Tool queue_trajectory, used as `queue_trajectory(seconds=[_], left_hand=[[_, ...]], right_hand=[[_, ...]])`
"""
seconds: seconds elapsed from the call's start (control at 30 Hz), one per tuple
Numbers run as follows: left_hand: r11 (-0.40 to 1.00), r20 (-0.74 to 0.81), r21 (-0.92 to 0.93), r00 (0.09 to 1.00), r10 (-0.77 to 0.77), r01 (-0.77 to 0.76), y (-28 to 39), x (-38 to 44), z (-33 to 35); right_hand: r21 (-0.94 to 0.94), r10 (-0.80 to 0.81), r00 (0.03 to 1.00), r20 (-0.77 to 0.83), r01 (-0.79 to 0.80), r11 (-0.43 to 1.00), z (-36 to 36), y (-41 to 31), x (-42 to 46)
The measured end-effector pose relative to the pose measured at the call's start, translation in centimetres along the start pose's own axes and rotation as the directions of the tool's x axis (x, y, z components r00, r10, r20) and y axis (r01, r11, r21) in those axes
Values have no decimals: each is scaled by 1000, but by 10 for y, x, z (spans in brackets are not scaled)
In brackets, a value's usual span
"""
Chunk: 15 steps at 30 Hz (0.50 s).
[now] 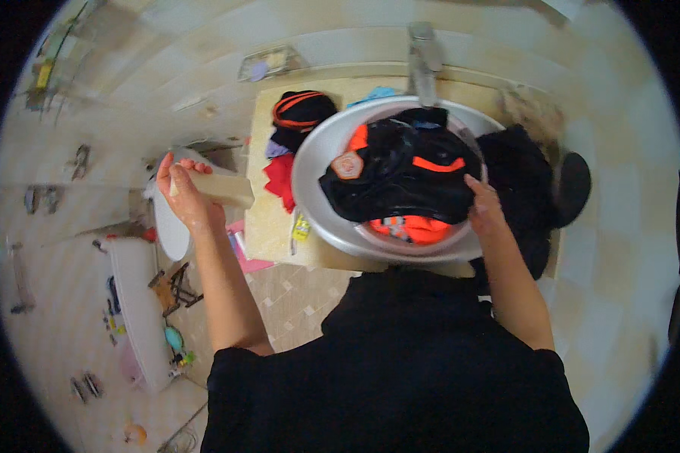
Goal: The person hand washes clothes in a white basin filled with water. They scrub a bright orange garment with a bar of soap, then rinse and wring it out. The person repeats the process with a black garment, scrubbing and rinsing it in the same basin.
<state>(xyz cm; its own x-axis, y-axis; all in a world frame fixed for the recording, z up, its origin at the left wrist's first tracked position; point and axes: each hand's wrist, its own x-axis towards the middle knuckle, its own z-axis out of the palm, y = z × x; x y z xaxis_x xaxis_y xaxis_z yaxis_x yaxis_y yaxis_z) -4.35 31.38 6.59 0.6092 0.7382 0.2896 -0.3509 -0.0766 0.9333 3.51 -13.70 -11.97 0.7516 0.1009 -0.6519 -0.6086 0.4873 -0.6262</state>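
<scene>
A long pale bar of soap [226,190] is gripped in my left hand [186,192], raised to the left of the counter. My right hand [485,208] holds the right edge of a wet black garment [394,192] with orange trim and a patch. This garment is heaped in a pinkish basin [368,235] set inside a silvery oval sink [306,195]. Below its front edge, bright orange cloth [428,229] with a grey-and-white pattern shows. Part of my right hand's grip is hidden by the cloth.
A faucet [425,68] stands behind the sink. Black-and-orange clothing [303,113] and red cloth [281,178] lie on the counter [260,238] at left, near a yellow packet [301,227]. Dark cloth [515,181] hangs over the right side. A white toilet [173,226] and bathtub [136,306] are farther left.
</scene>
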Motion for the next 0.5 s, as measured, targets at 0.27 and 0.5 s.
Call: queue_trajectory(seconds=[0.27,0.5], left_hand=[[828,679,506,703,-209,-242,-94,-110,168],[440,726,683,609,-319,-583,-175,-163,174]], right_hand=[[133,151,988,-21,-147,980,23,-1,-32],[218,262,965,-25,-250,943,18,-7,-43]])
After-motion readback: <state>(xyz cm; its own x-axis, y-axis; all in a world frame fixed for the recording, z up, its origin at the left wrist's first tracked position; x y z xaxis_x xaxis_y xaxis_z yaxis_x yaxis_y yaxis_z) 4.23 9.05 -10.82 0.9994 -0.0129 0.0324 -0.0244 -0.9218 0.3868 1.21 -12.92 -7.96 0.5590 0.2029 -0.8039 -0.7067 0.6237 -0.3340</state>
